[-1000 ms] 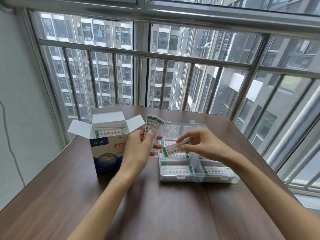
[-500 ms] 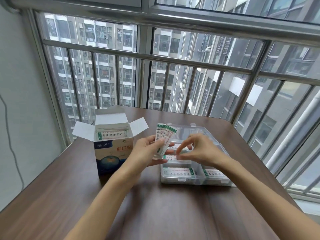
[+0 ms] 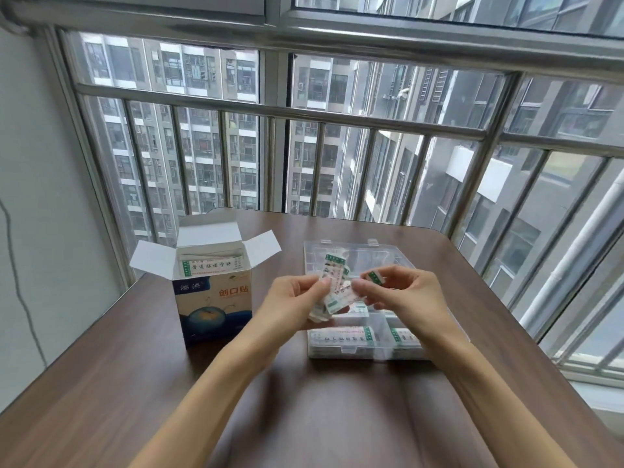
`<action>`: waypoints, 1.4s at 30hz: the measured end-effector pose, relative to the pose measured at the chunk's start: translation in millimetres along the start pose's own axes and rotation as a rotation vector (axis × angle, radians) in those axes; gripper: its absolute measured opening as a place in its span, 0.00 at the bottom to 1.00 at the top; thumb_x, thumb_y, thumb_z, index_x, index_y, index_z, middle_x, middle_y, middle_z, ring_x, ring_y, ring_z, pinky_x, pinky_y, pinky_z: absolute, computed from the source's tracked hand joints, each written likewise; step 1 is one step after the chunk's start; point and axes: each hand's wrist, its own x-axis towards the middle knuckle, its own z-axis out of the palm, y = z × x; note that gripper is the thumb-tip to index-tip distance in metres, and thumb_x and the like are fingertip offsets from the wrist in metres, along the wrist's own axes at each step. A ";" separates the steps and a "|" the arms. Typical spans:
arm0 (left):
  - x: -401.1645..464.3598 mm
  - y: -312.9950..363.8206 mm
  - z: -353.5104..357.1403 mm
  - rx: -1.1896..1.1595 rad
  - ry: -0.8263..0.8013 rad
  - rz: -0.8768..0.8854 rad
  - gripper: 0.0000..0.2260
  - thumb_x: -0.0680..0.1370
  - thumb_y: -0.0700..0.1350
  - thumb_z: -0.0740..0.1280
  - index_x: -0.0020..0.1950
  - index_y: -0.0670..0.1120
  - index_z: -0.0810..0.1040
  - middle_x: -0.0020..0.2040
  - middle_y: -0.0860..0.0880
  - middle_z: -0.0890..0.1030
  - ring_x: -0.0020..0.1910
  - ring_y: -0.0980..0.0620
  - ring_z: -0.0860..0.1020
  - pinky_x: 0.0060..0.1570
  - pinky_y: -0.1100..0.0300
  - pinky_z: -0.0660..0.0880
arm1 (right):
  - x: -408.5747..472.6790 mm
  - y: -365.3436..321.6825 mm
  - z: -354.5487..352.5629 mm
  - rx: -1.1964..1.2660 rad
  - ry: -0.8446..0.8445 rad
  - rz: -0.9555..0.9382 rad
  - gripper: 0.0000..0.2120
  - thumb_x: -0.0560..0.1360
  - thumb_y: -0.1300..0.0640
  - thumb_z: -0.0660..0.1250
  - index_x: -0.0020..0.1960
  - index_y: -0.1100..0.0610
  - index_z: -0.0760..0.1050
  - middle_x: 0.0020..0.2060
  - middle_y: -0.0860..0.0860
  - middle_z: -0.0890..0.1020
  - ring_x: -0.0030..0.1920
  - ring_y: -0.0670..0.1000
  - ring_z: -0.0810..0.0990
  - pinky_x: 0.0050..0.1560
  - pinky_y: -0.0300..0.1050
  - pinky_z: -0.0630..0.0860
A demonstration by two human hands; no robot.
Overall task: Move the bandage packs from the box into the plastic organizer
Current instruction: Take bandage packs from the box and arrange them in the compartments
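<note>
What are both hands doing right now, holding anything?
Left hand: grips a stack of bandage packs above the plastic organizer.
Right hand: pinches one pack off that stack.

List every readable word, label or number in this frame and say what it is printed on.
"创口贴": orange characters on the front of the box.
White characters on the box's blue band: too blurred to read.
Dark print on the pack inside the box: blurred.
Print on the packs in the hands and in the organizer: unreadable.
</note>
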 end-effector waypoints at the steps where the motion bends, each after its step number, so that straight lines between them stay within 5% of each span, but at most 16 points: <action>1: -0.3 -1.5 0.2 0.023 0.021 0.011 0.08 0.79 0.42 0.64 0.53 0.42 0.82 0.41 0.47 0.85 0.35 0.58 0.82 0.34 0.66 0.77 | -2.2 -1.3 -3.2 -0.001 -0.007 -0.017 0.06 0.65 0.62 0.76 0.41 0.63 0.83 0.31 0.54 0.84 0.28 0.44 0.77 0.30 0.32 0.73; 6: -3.9 0.1 0.7 0.076 0.015 0.037 0.08 0.75 0.40 0.70 0.53 0.46 0.83 0.42 0.48 0.86 0.39 0.56 0.83 0.35 0.66 0.76 | -2.3 -2.6 -13.8 -0.117 -0.094 -0.057 0.14 0.57 0.49 0.78 0.38 0.56 0.85 0.40 0.50 0.80 0.41 0.43 0.77 0.41 0.35 0.70; 9: -4.9 2.6 2.3 0.088 -0.011 0.023 0.09 0.73 0.42 0.72 0.53 0.47 0.84 0.42 0.47 0.86 0.39 0.56 0.83 0.36 0.66 0.76 | -2.2 -2.7 -12.7 -0.098 -0.133 -0.067 0.13 0.58 0.51 0.77 0.39 0.57 0.85 0.50 0.43 0.82 0.52 0.40 0.80 0.49 0.36 0.75; 13: -6.8 5.3 1.1 0.102 0.004 0.081 0.09 0.71 0.46 0.73 0.51 0.48 0.85 0.42 0.48 0.86 0.42 0.55 0.83 0.40 0.67 0.76 | -3.5 -3.7 -9.2 0.070 -0.116 0.023 0.14 0.59 0.53 0.76 0.42 0.60 0.83 0.38 0.51 0.85 0.36 0.42 0.81 0.38 0.32 0.73; 19: -8.5 5.0 6.9 0.178 0.055 0.177 0.06 0.73 0.46 0.72 0.50 0.50 0.84 0.41 0.50 0.86 0.38 0.58 0.82 0.33 0.68 0.73 | -1.0 3.2 4.1 0.195 0.089 0.113 0.14 0.64 0.58 0.77 0.47 0.57 0.78 0.36 0.52 0.85 0.35 0.47 0.80 0.34 0.35 0.71; 28: 0.5 -2.5 13.6 0.208 0.038 0.143 0.06 0.82 0.44 0.58 0.53 0.53 0.74 0.42 0.56 0.79 0.36 0.65 0.77 0.34 0.69 0.70 | -1.8 8.3 31.7 0.071 0.356 -0.243 0.10 0.67 0.58 0.77 0.44 0.57 0.78 0.33 0.49 0.81 0.31 0.44 0.79 0.34 0.35 0.74; 31: 2.8 -5.7 9.7 0.263 0.098 0.187 0.07 0.82 0.41 0.58 0.51 0.52 0.72 0.40 0.55 0.76 0.32 0.68 0.73 0.33 0.74 0.68 | -1.3 7.2 36.6 -0.061 0.239 -0.277 0.10 0.70 0.56 0.74 0.40 0.54 0.72 0.30 0.45 0.74 0.30 0.44 0.71 0.33 0.38 0.70; 35: 4.2 -2.1 7.4 0.249 0.107 0.196 0.07 0.82 0.37 0.57 0.55 0.45 0.73 0.38 0.53 0.75 0.28 0.69 0.72 0.29 0.76 0.66 | 1.6 2.5 25.3 -0.225 0.018 -0.237 0.08 0.73 0.59 0.71 0.50 0.52 0.76 0.40 0.48 0.82 0.41 0.49 0.81 0.44 0.47 0.79; 38: 3.3 -0.6 6.7 0.246 0.144 0.215 0.08 0.83 0.38 0.55 0.53 0.44 0.72 0.38 0.53 0.74 0.29 0.70 0.72 0.29 0.74 0.66 | 2.7 0.8 13.6 -0.340 -0.058 -0.261 0.09 0.71 0.60 0.73 0.50 0.52 0.81 0.37 0.45 0.83 0.38 0.44 0.80 0.41 0.40 0.77; 42: 6.2 -6.8 -0.8 0.342 0.267 0.217 0.10 0.83 0.43 0.54 0.48 0.53 0.72 0.44 0.52 0.78 0.39 0.59 0.74 0.38 0.62 0.69 | -4.8 7.7 0.2 -0.365 -0.079 -0.220 0.08 0.70 0.59 0.74 0.49 0.50 0.83 0.38 0.45 0.85 0.40 0.46 0.83 0.46 0.44 0.79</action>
